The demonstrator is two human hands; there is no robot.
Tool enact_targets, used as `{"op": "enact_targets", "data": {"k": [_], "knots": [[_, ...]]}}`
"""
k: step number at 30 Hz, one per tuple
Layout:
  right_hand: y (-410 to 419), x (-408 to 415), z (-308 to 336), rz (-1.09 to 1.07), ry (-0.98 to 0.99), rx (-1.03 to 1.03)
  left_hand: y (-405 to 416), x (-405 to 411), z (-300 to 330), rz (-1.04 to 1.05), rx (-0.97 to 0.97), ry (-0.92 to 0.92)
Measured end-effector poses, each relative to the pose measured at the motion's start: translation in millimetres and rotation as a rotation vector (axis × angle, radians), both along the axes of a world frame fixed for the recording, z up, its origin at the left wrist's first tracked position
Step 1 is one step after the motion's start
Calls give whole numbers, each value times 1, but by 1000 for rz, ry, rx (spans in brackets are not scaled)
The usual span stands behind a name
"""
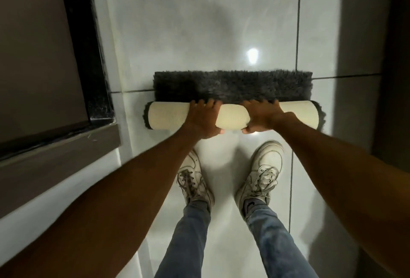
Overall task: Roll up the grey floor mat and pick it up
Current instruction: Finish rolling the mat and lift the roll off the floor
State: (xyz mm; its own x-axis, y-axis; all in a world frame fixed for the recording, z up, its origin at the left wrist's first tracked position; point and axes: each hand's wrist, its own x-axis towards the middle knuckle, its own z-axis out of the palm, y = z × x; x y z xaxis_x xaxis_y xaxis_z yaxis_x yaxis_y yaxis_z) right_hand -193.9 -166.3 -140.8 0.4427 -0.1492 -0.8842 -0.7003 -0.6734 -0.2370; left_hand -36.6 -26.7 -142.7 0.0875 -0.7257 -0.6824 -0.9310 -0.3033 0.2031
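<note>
The grey floor mat [233, 84] is seen mostly rolled on the tiled floor [199, 22], its cream backing turned outward and its long axis running left to right, just ahead of the white sneakers [261, 171]. A narrow strip of grey pile is left flat on the far side of the roll. The left hand [203, 119] and right hand [264, 118] are laid over the middle of the roll, about equally near it. The fingers [210, 103] are curled over the top toward the flat strip, thumbs tucked beneath the near side; a firm clasp is likely, though blur hides it. The remaining roll is judged to run away from the feet.
</note>
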Motion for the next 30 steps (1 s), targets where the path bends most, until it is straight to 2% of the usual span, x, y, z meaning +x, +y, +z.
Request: {"op": "enact_targets", "data": {"k": [2, 3, 4, 8, 10, 11, 12, 13, 14, 15, 16, 17, 21, 23, 25, 28, 30], "knots": [[-22, 16, -3, -21, 75, 101, -24, 18, -5, -18, 182, 84], [-31, 22, -5, -43, 53, 83, -36, 26, -10, -19, 221, 123], [-37, 27, -4, -92, -9, 14, -48, 36, -15, -14, 199, 153], [-4, 24, 18, -645, -525, -478, -76, 68, -23, 30, -138, 188], [35, 16, 21, -955, -653, -607, -79, 73, -28, -5, -164, 169], [52, 16, 21, -1212, -681, -555, -78, 74, -28, -22, -138, 165], [62, 20, 19, -1578, -676, -404, -78, 74, -26, -34, -110, 162], [64, 26, 16, -1968, -604, -152, -81, 75, -24, -40, -89, 170], [63, 30, 10, -2271, -489, 165, -84, 76, -21, -31, -63, 195], [56, 31, 3, -2439, -423, 476, -89, 77, -19, -7, -32, 233], [48, 32, -6, -2509, -424, 707, -95, 79, -18, 34, 13, 272], [40, 32, -16, -2546, -457, 840, -103, 81, -18, 74, 73, 307], [29, 30, -28, -2566, -460, 933, -126, 91, -14, 128, 343, 330], [31, 18, -24, -2503, -422, 906, -123, 83, -12, 104, 454, 308], [34, 11, -8, -2409, -335, 797, -105, 73, -4, 168, 500, 297], [38, 12, 44, -2287, -293, 638, -65, 66, 35, 345, 432, 456], [35, 22, 101, -2195, -327, 553, -51, 71, 86, 467, 384, 539]]}}
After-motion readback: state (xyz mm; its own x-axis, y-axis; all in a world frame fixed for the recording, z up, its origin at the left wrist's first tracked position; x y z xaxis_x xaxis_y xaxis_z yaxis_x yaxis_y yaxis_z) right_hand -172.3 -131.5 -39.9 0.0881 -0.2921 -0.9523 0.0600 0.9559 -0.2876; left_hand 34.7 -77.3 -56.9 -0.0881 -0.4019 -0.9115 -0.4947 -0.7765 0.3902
